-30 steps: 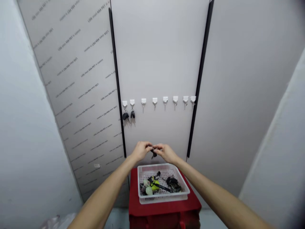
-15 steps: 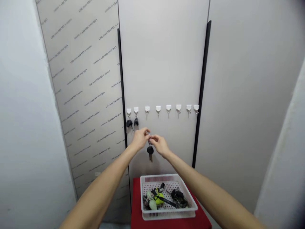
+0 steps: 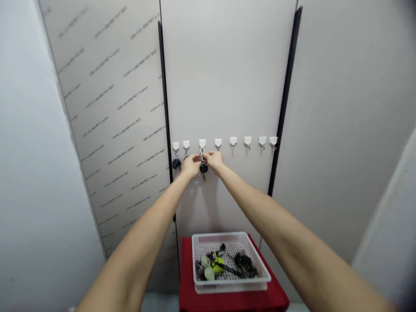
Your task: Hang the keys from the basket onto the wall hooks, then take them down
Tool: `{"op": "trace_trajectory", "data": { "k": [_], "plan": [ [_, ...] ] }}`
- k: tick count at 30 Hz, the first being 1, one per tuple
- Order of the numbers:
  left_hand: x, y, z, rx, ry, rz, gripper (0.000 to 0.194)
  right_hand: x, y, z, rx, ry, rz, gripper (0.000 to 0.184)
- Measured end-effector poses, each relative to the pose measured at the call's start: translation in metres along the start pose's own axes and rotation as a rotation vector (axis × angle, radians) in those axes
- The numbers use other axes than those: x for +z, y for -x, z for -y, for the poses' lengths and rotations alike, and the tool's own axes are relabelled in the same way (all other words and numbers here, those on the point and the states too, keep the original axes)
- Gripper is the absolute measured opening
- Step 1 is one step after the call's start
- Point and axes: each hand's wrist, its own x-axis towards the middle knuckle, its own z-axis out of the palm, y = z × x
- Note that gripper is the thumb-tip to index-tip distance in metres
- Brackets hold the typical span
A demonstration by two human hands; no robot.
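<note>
Left hand [image 3: 191,166] and right hand [image 3: 214,160] pinch the metal clip [image 3: 202,151] of a black key set [image 3: 203,168] between them, just below the third white hook [image 3: 202,143]; whether the clip touches that hook is hard to tell. Another key set [image 3: 176,164] hangs from the leftmost hook [image 3: 176,146]. Further right, more hooks [image 3: 247,141] line the panel. Below, a white basket [image 3: 231,287] holding jumbled keys [image 3: 244,263] sits on a red surface [image 3: 191,299].
</note>
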Motion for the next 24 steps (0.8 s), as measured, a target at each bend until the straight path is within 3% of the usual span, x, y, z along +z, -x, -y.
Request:
{"op": "trace_trajectory", "data": {
  "k": [4, 8, 13, 15, 19, 24],
  "plan": [
    [0.004, 0.026, 0.024, -0.077, -0.001, 0.043, 0.027, 0.000, 0.011, -0.021, 0.071, 0.005, 0.056, 0.020],
    [0.010, 0.079, 0.064, -0.161, -0.001, 0.154, 0.027, -0.013, 0.049, -0.052, 0.015, 0.036, 0.115, 0.025],
    [0.015, 0.164, 0.113, -0.292, -0.186, 0.364, 0.025, -0.045, 0.147, -0.113, 0.143, 0.202, 0.643, 0.019],
    [0.015, 0.186, 0.123, -0.297, -0.278, 0.426, 0.025, -0.057, 0.181, -0.136, 0.196, 0.265, 0.749, 0.019],
    [0.018, 0.198, 0.123, -0.219, -0.456, 0.507, 0.027, -0.067, 0.212, -0.159, 0.330, 0.408, 0.799, 0.027],
    [0.041, 0.190, 0.112, -0.122, -0.779, 0.634, 0.025, -0.050, 0.211, -0.162, 0.400, 0.543, 0.670, 0.025]
  ]
}}
